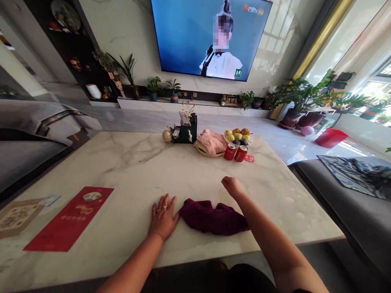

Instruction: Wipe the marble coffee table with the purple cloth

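My left hand (163,215) lies flat on the marble tabletop (146,171), its fingers spread and rings on them. Just to its right is a bunched dark purple cloth (215,217), close to the thumb. Beyond the cloth's right part, my right hand (232,187) is closed, with the fingers curled together low over the table. Whatever is in those fingers, if anything, is hidden. The right forearm passes over or beside the cloth's right end.
Farther back stand two red cans (236,152), a fruit bowl (237,137), a pink cloth (212,141) on a round tray and a dark green organizer box (187,132). A red envelope (71,219) and a puzzle-like board (18,217) lie at the left. Grey sofas flank the table.
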The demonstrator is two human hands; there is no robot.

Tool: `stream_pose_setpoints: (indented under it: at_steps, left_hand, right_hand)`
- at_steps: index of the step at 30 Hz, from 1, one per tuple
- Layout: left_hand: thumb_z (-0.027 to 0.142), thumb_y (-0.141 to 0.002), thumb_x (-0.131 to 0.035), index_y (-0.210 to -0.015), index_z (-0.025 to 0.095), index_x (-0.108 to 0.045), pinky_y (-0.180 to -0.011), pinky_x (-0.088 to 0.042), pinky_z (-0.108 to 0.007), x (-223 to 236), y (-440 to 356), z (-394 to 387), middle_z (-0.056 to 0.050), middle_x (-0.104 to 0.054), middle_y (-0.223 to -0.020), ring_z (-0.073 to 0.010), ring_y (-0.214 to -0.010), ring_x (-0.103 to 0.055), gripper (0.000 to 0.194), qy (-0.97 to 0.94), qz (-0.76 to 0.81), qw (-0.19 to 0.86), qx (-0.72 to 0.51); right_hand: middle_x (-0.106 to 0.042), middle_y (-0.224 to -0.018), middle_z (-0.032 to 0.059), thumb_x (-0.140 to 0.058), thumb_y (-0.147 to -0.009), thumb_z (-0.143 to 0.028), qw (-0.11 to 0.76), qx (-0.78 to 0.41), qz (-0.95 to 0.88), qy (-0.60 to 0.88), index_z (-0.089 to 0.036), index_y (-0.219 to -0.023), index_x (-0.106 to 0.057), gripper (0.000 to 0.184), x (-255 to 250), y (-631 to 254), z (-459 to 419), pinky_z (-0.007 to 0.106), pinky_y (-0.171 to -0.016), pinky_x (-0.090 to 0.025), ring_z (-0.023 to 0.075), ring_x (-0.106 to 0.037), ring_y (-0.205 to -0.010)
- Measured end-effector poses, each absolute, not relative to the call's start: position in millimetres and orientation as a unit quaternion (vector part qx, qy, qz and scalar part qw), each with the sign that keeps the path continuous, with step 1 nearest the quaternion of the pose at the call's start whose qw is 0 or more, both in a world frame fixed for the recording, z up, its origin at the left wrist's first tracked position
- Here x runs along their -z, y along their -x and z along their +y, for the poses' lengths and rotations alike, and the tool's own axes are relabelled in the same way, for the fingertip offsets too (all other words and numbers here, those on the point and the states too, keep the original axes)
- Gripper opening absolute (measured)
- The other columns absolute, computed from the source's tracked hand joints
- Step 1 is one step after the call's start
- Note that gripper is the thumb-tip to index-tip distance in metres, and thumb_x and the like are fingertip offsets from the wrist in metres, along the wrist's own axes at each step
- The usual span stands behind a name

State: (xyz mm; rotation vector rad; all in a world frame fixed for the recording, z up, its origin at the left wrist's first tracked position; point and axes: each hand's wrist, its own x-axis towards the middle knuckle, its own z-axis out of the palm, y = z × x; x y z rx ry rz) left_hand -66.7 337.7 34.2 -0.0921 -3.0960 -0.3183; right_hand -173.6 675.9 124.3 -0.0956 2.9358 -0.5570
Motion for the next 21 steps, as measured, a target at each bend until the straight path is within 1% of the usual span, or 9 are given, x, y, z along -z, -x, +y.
stream_pose_setpoints:
  at_steps: [3,5,9,14,17,21]
  left_hand:
    - [0.038,-0.102,-0.047,-0.16,0.02,-0.047,-0.129,-0.022,-0.064,-32,66,337,-0.016,-0.032,-0.173,-0.0359,-0.16,-0.029,0.061,0.029,-0.994,0.018,0.105]
    - [0.039,-0.102,-0.048,-0.16,0.02,-0.046,-0.13,-0.021,-0.064,-32,66,337,-0.016,-0.032,-0.173,-0.0356,-0.16,-0.028,0.061,0.028,-0.994,0.016,0.106]
    - [0.04,-0.102,-0.048,-0.161,0.021,-0.046,-0.13,-0.021,-0.064,-31,67,336,-0.015,-0.031,-0.174,-0.0353,-0.161,-0.027,0.062,0.025,-0.993,0.008,0.112]
    - [0.041,-0.102,-0.048,-0.16,0.021,-0.046,-0.131,-0.02,-0.064,-30,68,336,-0.016,-0.031,-0.174,-0.0357,-0.161,-0.027,0.062,0.026,-0.993,0.007,0.118]
    - [0.041,-0.102,-0.047,-0.161,0.02,-0.046,-0.13,-0.021,-0.065,-29,68,336,-0.016,-0.031,-0.173,-0.0362,-0.161,-0.027,0.062,0.029,-0.992,0.01,0.121]
    - [0.042,-0.102,-0.047,-0.161,0.021,-0.046,-0.13,-0.022,-0.066,-28,68,336,-0.016,-0.031,-0.174,-0.0358,-0.161,-0.027,0.062,0.027,-0.992,0.013,0.119]
  right_hand:
    - [-0.077,-0.092,0.0077,-0.065,-0.096,-0.023,0.078,0.151,0.985,0.018,-0.018,-0.098,-0.077,0.013,-116,226,679,0.025,-0.072,-0.047,0.0181,-0.067,-0.083]
    - [-0.077,-0.091,0.007,-0.069,-0.095,-0.026,0.084,0.134,0.987,0.017,-0.017,-0.097,-0.077,0.011,-111,251,680,0.024,-0.071,-0.045,0.0169,-0.066,-0.081]
    - [-0.077,-0.092,0.0071,-0.073,-0.095,-0.03,0.096,0.108,0.989,0.023,-0.017,-0.094,-0.078,0.014,-102,283,678,0.023,-0.072,-0.045,0.0171,-0.066,-0.083]
    - [-0.077,-0.087,0.0077,-0.069,-0.099,-0.035,0.114,0.096,0.989,0.01,-0.016,-0.097,-0.079,0.021,-95,298,679,0.023,-0.071,-0.044,0.0175,-0.068,-0.081]
    - [-0.076,-0.079,0.0071,-0.07,-0.098,-0.039,0.131,0.099,0.986,0.004,-0.015,-0.095,-0.079,0.025,-94,300,680,0.023,-0.07,-0.046,0.017,-0.068,-0.075]
    - [-0.074,-0.069,0.0069,-0.062,-0.102,-0.039,0.154,0.107,0.982,-0.002,-0.015,-0.086,-0.078,0.033,-95,303,680,0.023,-0.07,-0.048,0.0159,-0.066,-0.066]
